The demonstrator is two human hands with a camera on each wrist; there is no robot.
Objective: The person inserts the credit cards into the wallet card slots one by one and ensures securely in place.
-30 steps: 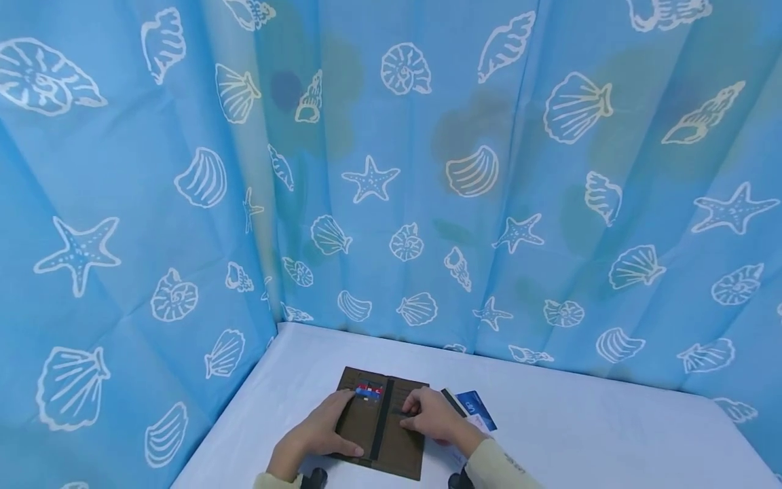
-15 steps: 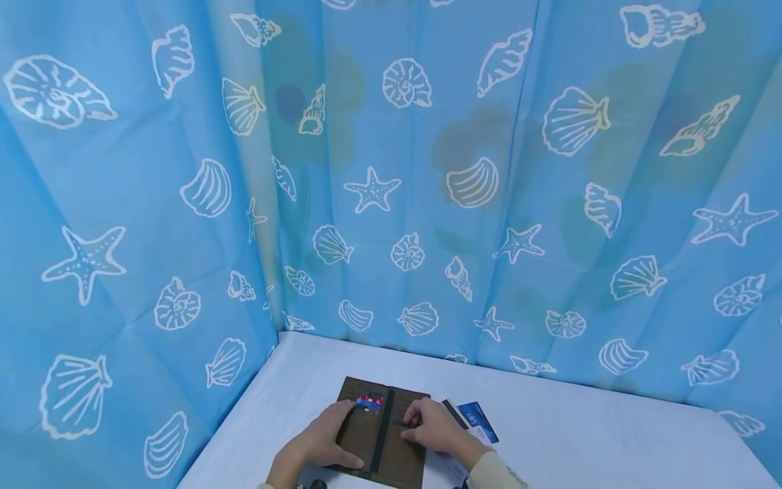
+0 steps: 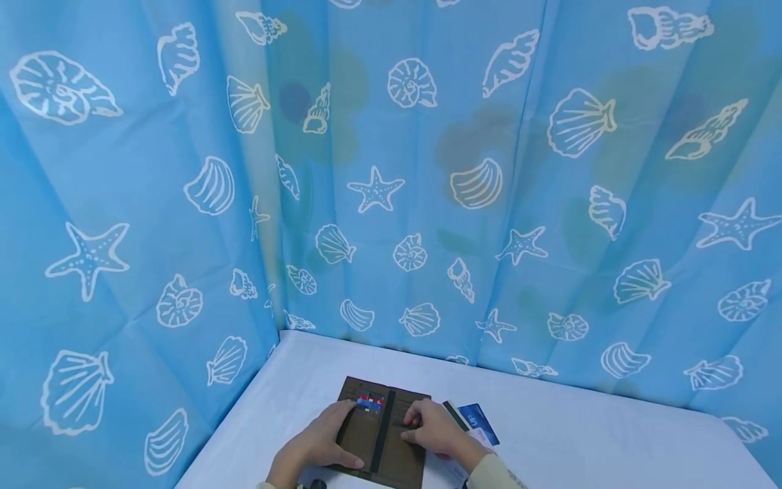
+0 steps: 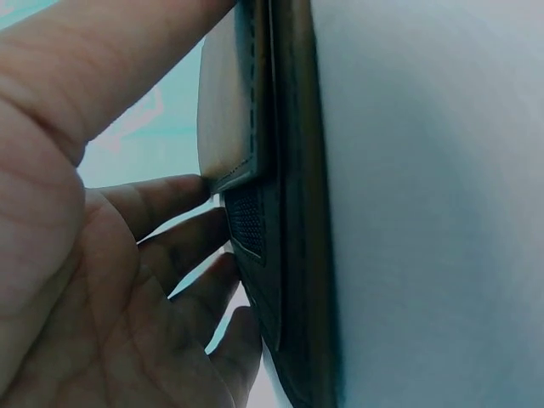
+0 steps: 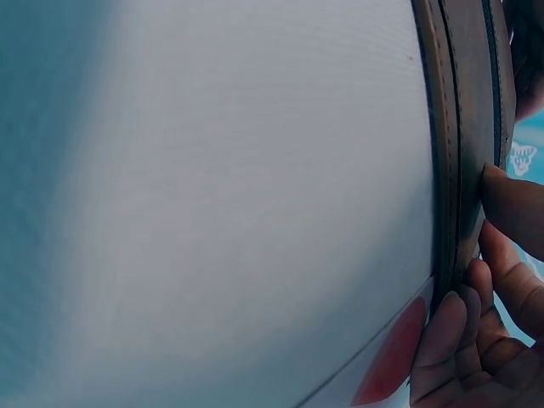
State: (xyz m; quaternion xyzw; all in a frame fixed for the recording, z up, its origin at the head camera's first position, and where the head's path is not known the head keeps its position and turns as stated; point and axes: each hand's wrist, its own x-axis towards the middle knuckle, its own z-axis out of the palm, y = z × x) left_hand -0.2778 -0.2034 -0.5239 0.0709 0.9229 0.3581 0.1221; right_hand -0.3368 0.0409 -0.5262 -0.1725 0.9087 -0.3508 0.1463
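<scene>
A brown bifold wallet (image 3: 360, 436) lies spread out on the table, a black elastic band (image 3: 383, 435) running down its middle. A red and blue card (image 3: 370, 403) shows in a slot of its left half. My left hand (image 3: 318, 438) rests over the left side, thumb near the front edge and fingertips (image 4: 223, 223) along the outer edge. On the right half, my right hand (image 3: 438, 429) has curled fingers and pinches at a card slot beside a dark strip (image 3: 400, 426). In the right wrist view, the thumb (image 5: 514, 208) meets the wallet; what lies between the fingertips is hidden.
Beyond my right hand, a blue card (image 3: 479, 421), a card with a black stripe (image 3: 455, 415) and a pinkish-white card (image 3: 481, 438) overlap on the white table (image 3: 580, 435). A blue curtain (image 3: 427, 149) with white shells encloses the back and left.
The head view has tilted up slightly, so everything sits lower in it. Both hands keep nearly the same place on the wallet, with only slight finger movement on the right.
</scene>
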